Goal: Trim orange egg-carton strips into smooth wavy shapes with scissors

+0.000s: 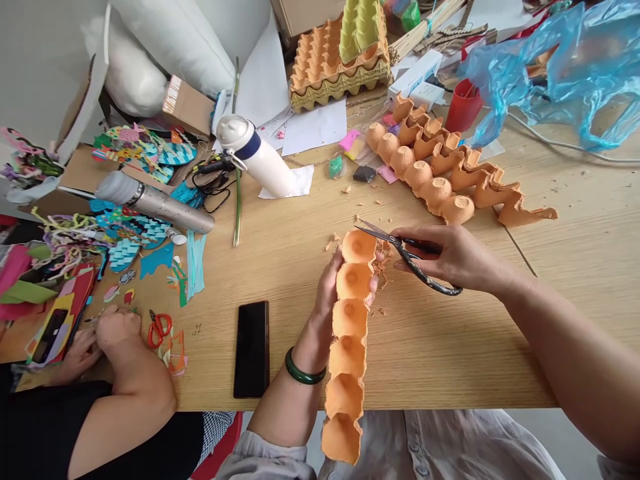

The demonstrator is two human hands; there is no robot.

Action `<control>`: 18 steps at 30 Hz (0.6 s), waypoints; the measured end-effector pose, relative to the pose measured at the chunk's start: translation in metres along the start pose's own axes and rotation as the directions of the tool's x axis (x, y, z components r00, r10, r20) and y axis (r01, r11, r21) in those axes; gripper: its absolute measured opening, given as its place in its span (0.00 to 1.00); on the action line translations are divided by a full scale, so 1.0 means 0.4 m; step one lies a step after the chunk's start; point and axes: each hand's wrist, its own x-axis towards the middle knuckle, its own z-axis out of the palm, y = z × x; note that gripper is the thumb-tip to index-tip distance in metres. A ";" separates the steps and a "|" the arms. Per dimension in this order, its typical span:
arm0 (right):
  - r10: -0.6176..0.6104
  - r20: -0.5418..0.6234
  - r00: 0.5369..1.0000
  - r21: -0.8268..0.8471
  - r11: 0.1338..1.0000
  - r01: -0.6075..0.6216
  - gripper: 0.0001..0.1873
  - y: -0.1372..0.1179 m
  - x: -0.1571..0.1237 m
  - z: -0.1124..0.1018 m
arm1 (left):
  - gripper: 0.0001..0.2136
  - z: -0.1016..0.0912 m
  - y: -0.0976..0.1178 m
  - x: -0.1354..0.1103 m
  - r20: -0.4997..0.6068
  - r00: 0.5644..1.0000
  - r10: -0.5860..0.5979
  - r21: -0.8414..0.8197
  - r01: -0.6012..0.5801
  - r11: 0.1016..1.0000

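Observation:
My left hand [330,283] grips an orange strip of egg carton cups [349,319] from below, near its far end. The strip runs lengthwise toward me, its hollow cups facing up, its near end past the table edge. In my right hand [440,257] is a pair of black-handled scissors [420,261], fingers in the loops. Its blades lie at the rim of the farthest cup and look nearly closed. Small orange scraps [383,267] lie on the table around that end. More cut egg carton strips [440,177] rest beyond my right hand.
A black phone [251,349] lies left of my forearm. A white bottle [260,157] and a steel flask [160,205] stand behind. Stacked egg trays [320,63] are at the back, a blue plastic bag [555,80] at right. A co-worker's hands [117,328] rest near red scissors [159,328].

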 end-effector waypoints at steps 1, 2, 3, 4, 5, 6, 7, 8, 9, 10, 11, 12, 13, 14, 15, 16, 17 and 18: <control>0.019 0.024 1.000 0.035 0.999 -0.020 0.29 -0.001 0.001 -0.002 | 0.31 0.003 0.002 -0.001 0.009 1.000 -0.001 -0.001 0.001 1.000; 0.028 0.050 0.998 0.059 0.998 -0.031 0.29 -0.001 0.001 -0.005 | 0.31 0.005 0.004 -0.001 0.013 1.000 0.006 -0.007 -0.006 1.000; 0.037 0.071 0.997 0.081 0.996 -0.042 0.30 -0.001 0.002 -0.008 | 0.30 0.007 0.005 -0.002 0.017 1.000 0.015 -0.015 -0.015 1.000; 0.045 0.085 0.995 0.101 0.993 -0.054 0.30 0.000 0.003 -0.012 | 0.30 0.009 0.007 -0.004 0.018 1.000 0.025 -0.026 -0.024 0.999; 0.054 0.100 0.994 0.125 0.990 -0.066 0.31 0.001 0.003 -0.015 | 0.29 0.011 0.008 -0.006 0.021 0.999 0.028 -0.034 -0.027 0.999; 0.063 0.118 0.991 0.153 0.985 -0.081 0.32 0.003 0.004 -0.019 | 0.30 0.012 0.009 -0.007 0.027 0.999 0.023 -0.040 -0.022 0.999; 0.070 0.136 0.988 0.184 0.978 -0.095 0.33 0.004 0.004 -0.022 | 0.30 0.012 0.010 -0.009 0.035 0.999 0.012 -0.043 -0.010 0.999; 0.073 0.152 0.986 0.211 0.972 -0.105 0.33 0.006 0.004 -0.024 | 0.31 0.012 0.011 -0.009 0.047 0.999 -0.004 -0.043 0.006 0.999; 0.071 0.166 0.984 0.231 0.967 -0.108 0.33 0.008 0.005 -0.027 | 0.31 0.011 0.011 -0.010 0.060 0.998 -0.017 -0.040 0.019 0.999; 0.064 0.173 0.983 0.239 0.965 -0.105 0.32 0.010 0.005 -0.029 | 0.31 0.010 0.010 -0.009 0.072 0.997 -0.023 -0.040 0.026 0.999; 0.055 0.177 0.983 0.236 0.967 -0.096 0.32 0.013 0.004 -0.031 | 0.31 0.008 0.009 -0.008 0.083 0.996 -0.023 -0.040 0.027 0.999; 0.046 0.177 0.983 0.223 0.971 -0.086 0.31 0.016 0.004 -0.032 | 0.31 0.006 0.007 -0.007 0.092 0.996 -0.016 -0.044 0.020 0.999; 0.041 0.176 0.984 0.202 0.976 -0.077 0.31 0.019 0.003 -0.034 | 0.30 0.004 0.005 -0.005 0.102 0.995 -0.009 -0.049 0.014 0.999; 0.039 0.176 0.984 0.177 0.982 -0.070 0.31 0.022 0.003 -0.036 | 0.30 0.002 0.003 -0.003 0.111 0.994 -0.002 -0.054 0.008 0.998; 0.040 0.177 0.983 0.149 0.987 -0.067 0.31 0.025 0.002 -0.038 | 0.30 -0.001 0.000 -0.001 0.119 0.993 0.001 -0.059 0.006 0.998; 0.042 0.178 0.983 0.124 0.990 -0.064 0.32 0.027 0.001 -0.039 | 0.29 -0.003 -0.002 0.000 0.126 0.992 -0.003 -0.062 0.011 0.998; 0.041 0.179 0.983 0.103 0.993 -0.060 0.32 0.029 0.001 -0.040 | 0.29 -0.005 -0.004 0.002 0.130 0.991 -0.008 -0.067 0.017 0.998; 0.037 0.178 0.983 0.090 0.995 -0.053 0.32 0.030 0.000 -0.040 | 0.29 -0.006 -0.006 0.002 0.132 0.991 -0.013 -0.074 0.023 0.997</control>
